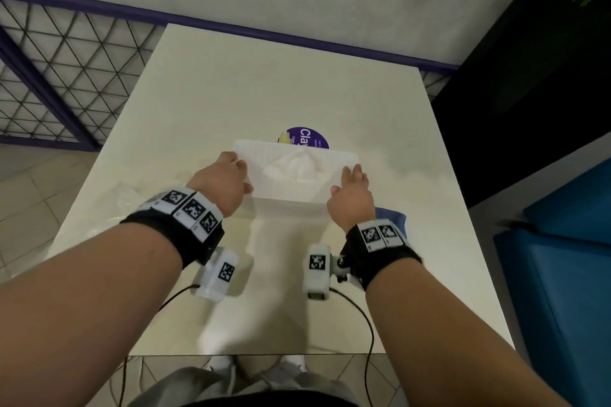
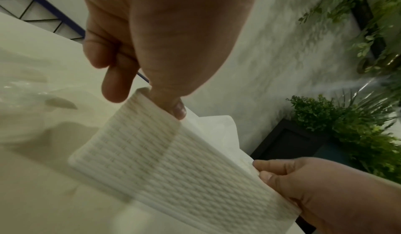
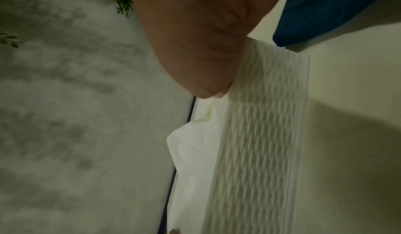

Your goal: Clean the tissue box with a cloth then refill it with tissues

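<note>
A white tissue box (image 1: 287,205) with a woven texture stands in the middle of the cream table (image 1: 231,92), with a white tissue (image 1: 299,165) poking up from its top. My left hand (image 1: 228,178) grips the box's left end, thumb on the top edge. My right hand (image 1: 350,195) holds the right end. In the left wrist view the box (image 2: 173,169) shows its textured side, pinched by the left hand (image 2: 171,104) and the right hand (image 2: 303,186). The blue cloth (image 1: 391,215) lies on the table just right of my right wrist.
Crumpled clear plastic wrap (image 1: 109,208) lies on the table's left side. A round purple sticker (image 1: 307,137) sits behind the box. A blue seat (image 1: 562,258) stands to the right, a purple railing (image 1: 231,26) runs behind the table, and green plants (image 2: 358,134) stand by the wall.
</note>
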The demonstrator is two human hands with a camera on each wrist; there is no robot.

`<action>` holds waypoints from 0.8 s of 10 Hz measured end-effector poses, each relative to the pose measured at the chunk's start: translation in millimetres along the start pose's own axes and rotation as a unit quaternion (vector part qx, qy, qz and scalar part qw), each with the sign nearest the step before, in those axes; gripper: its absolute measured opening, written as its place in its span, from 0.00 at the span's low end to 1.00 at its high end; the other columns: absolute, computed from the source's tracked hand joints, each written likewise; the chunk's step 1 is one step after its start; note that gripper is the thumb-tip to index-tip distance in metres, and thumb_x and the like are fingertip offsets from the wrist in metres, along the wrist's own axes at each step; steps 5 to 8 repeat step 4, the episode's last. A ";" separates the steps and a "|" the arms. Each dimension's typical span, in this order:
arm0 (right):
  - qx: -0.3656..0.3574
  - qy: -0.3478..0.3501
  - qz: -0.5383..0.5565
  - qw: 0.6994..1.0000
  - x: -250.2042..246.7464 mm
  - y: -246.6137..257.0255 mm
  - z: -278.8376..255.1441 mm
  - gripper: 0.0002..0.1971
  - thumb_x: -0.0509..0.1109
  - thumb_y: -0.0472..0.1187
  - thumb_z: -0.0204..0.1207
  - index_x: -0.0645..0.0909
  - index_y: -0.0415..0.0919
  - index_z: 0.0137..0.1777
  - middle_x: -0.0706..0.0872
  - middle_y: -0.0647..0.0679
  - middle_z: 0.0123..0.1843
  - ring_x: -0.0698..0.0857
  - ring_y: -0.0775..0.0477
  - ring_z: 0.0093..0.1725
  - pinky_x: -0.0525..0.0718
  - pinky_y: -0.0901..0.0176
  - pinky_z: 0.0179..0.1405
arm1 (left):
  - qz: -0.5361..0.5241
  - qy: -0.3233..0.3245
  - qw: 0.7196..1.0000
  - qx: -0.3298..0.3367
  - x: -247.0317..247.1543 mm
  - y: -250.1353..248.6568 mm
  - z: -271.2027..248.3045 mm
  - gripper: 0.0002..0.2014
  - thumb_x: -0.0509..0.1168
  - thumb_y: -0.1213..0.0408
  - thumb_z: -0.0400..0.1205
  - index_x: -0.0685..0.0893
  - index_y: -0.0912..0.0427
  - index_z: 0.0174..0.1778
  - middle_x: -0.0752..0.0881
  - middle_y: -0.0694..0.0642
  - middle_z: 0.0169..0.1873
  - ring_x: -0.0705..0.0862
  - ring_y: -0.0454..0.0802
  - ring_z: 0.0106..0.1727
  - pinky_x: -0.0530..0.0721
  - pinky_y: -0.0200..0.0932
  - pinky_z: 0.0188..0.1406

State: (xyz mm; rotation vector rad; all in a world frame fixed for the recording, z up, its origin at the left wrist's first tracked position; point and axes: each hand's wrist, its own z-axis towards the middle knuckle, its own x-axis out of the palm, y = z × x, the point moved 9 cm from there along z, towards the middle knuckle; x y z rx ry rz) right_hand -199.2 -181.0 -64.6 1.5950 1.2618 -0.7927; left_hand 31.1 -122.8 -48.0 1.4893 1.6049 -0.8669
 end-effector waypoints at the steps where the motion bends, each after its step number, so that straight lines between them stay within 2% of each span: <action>1: -0.001 0.011 -0.015 1.000 -16.0 11.1 12.2 0.31 0.51 0.39 0.85 0.44 0.38 0.85 0.39 0.42 0.87 0.45 0.40 0.86 0.58 0.43 0.83 | 0.069 0.006 0.997 0.023 -14.6 -4.2 13.7 0.24 0.53 0.67 0.85 0.71 0.41 0.75 0.59 0.54 0.79 0.57 0.54 0.80 0.74 0.50 0.73; 2: 0.030 0.018 -0.021 0.999 -22.7 13.1 23.5 0.31 0.52 0.40 0.86 0.44 0.40 0.85 0.41 0.43 0.87 0.47 0.41 0.86 0.59 0.46 0.83 | 0.023 0.005 1.000 0.007 -23.8 -4.4 21.2 0.23 0.52 0.64 0.86 0.66 0.49 0.80 0.54 0.57 0.82 0.56 0.55 0.82 0.70 0.53 0.76; 3: 0.008 -0.082 0.006 0.997 -35.5 27.2 3.2 0.28 0.55 0.39 0.84 0.56 0.43 0.84 0.49 0.44 0.87 0.52 0.41 0.85 0.59 0.45 0.82 | -0.078 -0.028 0.997 -0.009 -26.3 6.9 8.8 0.29 0.52 0.57 0.88 0.50 0.52 0.84 0.43 0.56 0.85 0.54 0.58 0.84 0.64 0.54 0.78; 4: -0.180 -0.168 0.186 0.951 -31.4 72.1 -47.4 0.20 0.61 0.37 0.80 0.77 0.42 0.72 0.72 0.44 0.80 0.71 0.47 0.78 0.67 0.52 0.79 | -0.162 -0.119 0.977 -0.077 -30.5 52.8 -20.3 0.32 0.52 0.45 0.86 0.47 0.44 0.84 0.44 0.52 0.85 0.61 0.62 0.81 0.67 0.62 0.75; 8: -0.180 -0.168 0.186 0.951 -31.4 72.1 -47.4 0.20 0.61 0.37 0.80 0.77 0.42 0.72 0.72 0.44 0.80 0.71 0.47 0.78 0.67 0.52 0.79 | -0.162 -0.119 0.977 -0.077 -30.5 52.8 -20.3 0.32 0.52 0.45 0.86 0.47 0.44 0.84 0.44 0.52 0.85 0.61 0.62 0.81 0.67 0.62 0.75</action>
